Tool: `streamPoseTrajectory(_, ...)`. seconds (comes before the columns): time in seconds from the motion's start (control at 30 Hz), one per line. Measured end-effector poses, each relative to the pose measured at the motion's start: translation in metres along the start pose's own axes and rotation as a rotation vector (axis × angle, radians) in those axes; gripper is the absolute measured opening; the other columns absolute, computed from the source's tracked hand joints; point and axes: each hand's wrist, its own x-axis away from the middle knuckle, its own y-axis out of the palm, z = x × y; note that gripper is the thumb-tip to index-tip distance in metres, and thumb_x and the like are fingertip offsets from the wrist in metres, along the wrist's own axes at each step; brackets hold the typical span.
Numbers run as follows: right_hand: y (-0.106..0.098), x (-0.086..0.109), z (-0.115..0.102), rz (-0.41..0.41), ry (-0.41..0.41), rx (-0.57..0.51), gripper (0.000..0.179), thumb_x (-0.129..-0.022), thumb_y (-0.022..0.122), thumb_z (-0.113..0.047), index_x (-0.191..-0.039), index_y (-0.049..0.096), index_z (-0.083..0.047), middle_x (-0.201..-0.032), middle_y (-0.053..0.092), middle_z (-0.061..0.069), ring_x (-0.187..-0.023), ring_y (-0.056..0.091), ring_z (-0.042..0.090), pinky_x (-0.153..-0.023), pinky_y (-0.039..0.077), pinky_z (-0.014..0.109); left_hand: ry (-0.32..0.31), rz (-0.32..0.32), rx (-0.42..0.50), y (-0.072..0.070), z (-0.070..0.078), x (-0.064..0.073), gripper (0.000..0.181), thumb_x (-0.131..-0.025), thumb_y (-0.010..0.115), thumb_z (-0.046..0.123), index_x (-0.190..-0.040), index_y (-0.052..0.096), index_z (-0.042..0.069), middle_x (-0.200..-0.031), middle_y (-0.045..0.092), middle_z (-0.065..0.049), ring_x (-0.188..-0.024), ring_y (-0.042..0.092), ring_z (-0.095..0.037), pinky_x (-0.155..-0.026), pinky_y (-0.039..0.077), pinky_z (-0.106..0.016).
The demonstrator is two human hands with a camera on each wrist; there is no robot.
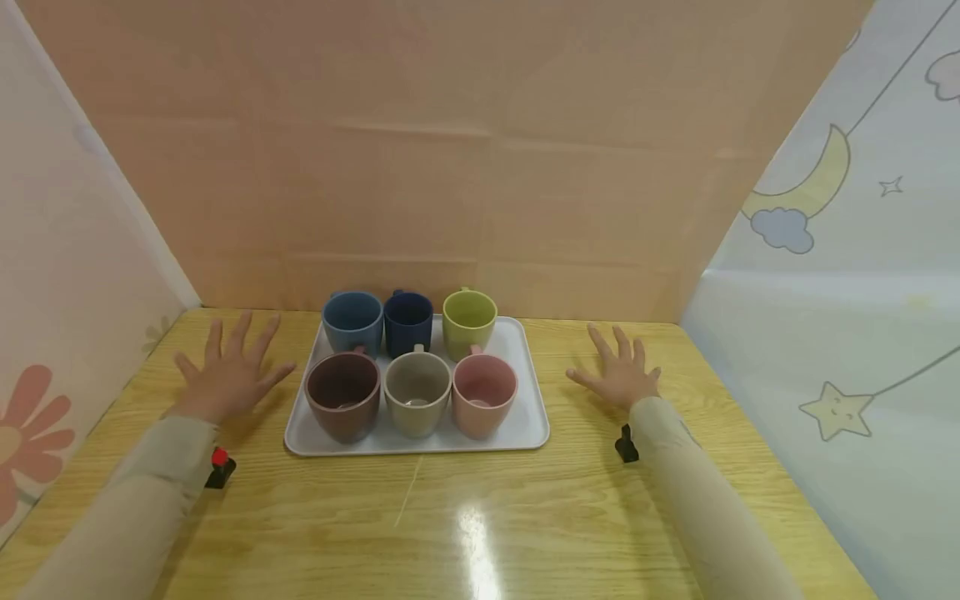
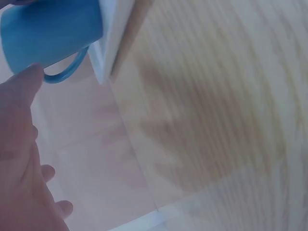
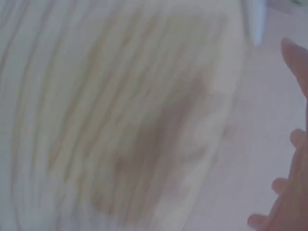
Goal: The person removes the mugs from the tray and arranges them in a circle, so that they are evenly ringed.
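Observation:
On a white tray stand several mugs in two rows. The back row has a blue mug, a navy mug and a yellow-green mug. In front are a brown mug, a beige mug and a pink mug. My left hand is spread left of the tray, holding nothing. In the left wrist view its thumb overlaps the blue mug; the head view shows them apart. To the tray's right, my right hand also has its fingers spread and holds nothing.
The mugs and tray sit toward the back of a wood-grain table. Behind it rises a tan backdrop. Patterned panels close off both sides, with a flower on the left and a moon on the right.

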Motion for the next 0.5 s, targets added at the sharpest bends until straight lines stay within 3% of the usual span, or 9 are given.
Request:
streamPoseTrajectory(0.13,-0.002,0.005,-0.011,0.015,-0.093,-0.208,0.092,-0.096,0.054,-0.067,-0.165,0.008,-0.025,-0.167,-0.013,0.017,-0.148,-0.006,0.054,-0.100,0.017,0.086,0.023,0.056,0.009,-0.005,0.002,0.002,0.081,-0.105,0.035,0.061,-0.164,-0.005,0.023,-0.164,-0.010,-0.029,-0.144,-0.013,-0.061,-0.092,-0.005,-0.091)
streamPoseTrajectory(0.2,-0.002,0.008,-0.022,0.020,-0.130,-0.350,0.085,-0.100,0.055,-0.058,-0.164,0.014,-0.019,-0.166,-0.009,0.018,-0.149,-0.001,0.051,-0.104,0.023,0.081,0.057,0.116,0.025,-0.007,0.003,0.004,0.078,-0.107,0.035,0.056,-0.164,0.001,0.016,-0.164,-0.002,-0.032,-0.144,-0.002,-0.062,-0.097,0.005,-0.089)
streamPoseTrajectory(0.37,0.001,0.021,-0.052,0.052,-0.199,-0.629,0.067,-0.105,0.054,-0.045,-0.158,0.029,-0.013,-0.160,0.015,0.018,-0.144,0.022,0.043,-0.108,0.034,0.067,0.111,0.229,0.270,-0.009,0.009,0.013,0.071,-0.111,0.036,0.041,-0.162,0.008,0.000,-0.161,0.010,-0.038,-0.142,0.015,-0.062,-0.107,0.017,-0.078)
streamPoseTrajectory(0.5,0.011,0.031,-0.075,0.060,-0.258,-0.788,0.054,-0.106,0.056,-0.032,-0.154,0.037,-0.014,-0.158,0.030,0.014,-0.141,0.036,0.037,-0.107,0.038,0.061,0.072,0.247,0.473,0.000,0.015,0.024,0.067,-0.112,0.034,0.036,-0.160,0.013,-0.006,-0.158,0.021,-0.038,-0.137,0.029,-0.061,-0.104,0.028,-0.075)
